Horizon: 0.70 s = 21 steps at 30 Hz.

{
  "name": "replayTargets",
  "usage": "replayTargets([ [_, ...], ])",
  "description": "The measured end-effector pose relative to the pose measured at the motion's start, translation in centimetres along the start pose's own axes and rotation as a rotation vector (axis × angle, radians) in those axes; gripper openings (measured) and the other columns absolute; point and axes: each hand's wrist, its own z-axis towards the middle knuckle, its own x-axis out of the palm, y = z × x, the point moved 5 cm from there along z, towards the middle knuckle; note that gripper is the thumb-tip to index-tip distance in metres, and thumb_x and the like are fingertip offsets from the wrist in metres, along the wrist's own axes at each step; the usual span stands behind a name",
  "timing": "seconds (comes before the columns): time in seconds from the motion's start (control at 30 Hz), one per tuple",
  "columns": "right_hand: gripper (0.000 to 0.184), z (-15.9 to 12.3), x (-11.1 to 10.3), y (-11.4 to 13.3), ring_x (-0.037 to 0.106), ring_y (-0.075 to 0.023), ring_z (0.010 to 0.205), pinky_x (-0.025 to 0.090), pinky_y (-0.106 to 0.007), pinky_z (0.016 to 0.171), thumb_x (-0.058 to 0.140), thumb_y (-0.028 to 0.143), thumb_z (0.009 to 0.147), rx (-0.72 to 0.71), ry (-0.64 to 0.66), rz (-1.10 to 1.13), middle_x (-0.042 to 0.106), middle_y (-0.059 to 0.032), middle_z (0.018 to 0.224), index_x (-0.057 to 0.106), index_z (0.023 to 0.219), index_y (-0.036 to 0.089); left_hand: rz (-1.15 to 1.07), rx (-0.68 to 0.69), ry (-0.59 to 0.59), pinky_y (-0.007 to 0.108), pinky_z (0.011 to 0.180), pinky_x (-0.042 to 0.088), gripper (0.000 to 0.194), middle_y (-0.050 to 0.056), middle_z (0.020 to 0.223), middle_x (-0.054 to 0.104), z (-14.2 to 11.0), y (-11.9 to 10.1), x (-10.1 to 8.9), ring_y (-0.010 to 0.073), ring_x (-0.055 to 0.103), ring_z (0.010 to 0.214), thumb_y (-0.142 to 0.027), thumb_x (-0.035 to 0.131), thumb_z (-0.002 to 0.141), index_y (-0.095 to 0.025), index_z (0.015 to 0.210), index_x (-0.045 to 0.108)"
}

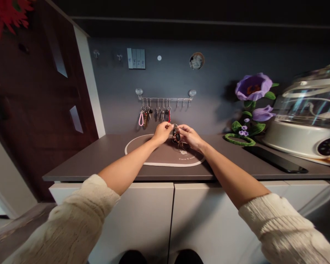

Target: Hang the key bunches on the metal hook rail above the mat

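Note:
A bunch of keys (176, 136) on a metal ring is held up between both hands, above the mat and just in front of the wall. My left hand (162, 132) pinches the ring at its upper left. From the other side, the fingers of my right hand (191, 137) close on the same bunch, where dark round pieces show. Which single key or fob they grip is too small to tell. Behind and above hangs a clear hook rail (165, 99). Several keys hang from its left and middle hooks, among them a pink loop (141, 118) and a red strap (169, 116).
Under my hands a brown mat (151, 156) with a pale rim lies on the dark counter (82, 161). To the right are purple artificial flowers (253, 88), a black phone (275, 160) and a white appliance with a transparent top (294, 135). A dark door (35, 110) stands left.

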Motion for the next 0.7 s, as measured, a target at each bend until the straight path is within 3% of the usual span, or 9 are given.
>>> replayTargets([
  [0.43, 0.031, 0.2, -0.4, -0.4, 0.053, -0.0081, 0.054, 0.044, -0.022, 0.054, 0.066, 0.042, 0.067, -0.002, -0.019, -0.022, 0.057, 0.0037, 0.069, 0.051, 0.082, 0.020, -0.105, -0.057, 0.014, 0.023, 0.063, 0.042, 0.020, 0.002, 0.070, 0.062, -0.2, 0.7, 0.7, 0.0110, 0.054, 0.064, -0.031, 0.052, 0.075, -0.013, 0.072, 0.059],
  [0.7, 0.033, 0.1, -0.6, 0.0, 0.051, -0.0082, 0.055, 0.043, -0.022, 0.054, 0.061, 0.048, 0.068, -0.050, -0.044, -0.069, 0.053, 0.0055, 0.066, 0.047, 0.082, 0.021, -0.134, 0.013, 0.057, 0.024, 0.065, 0.043, 0.022, 0.002, 0.073, 0.063, -0.4, 0.6, 1.2, 0.0117, 0.055, 0.068, -0.034, 0.052, 0.075, -0.013, 0.076, 0.060],
])
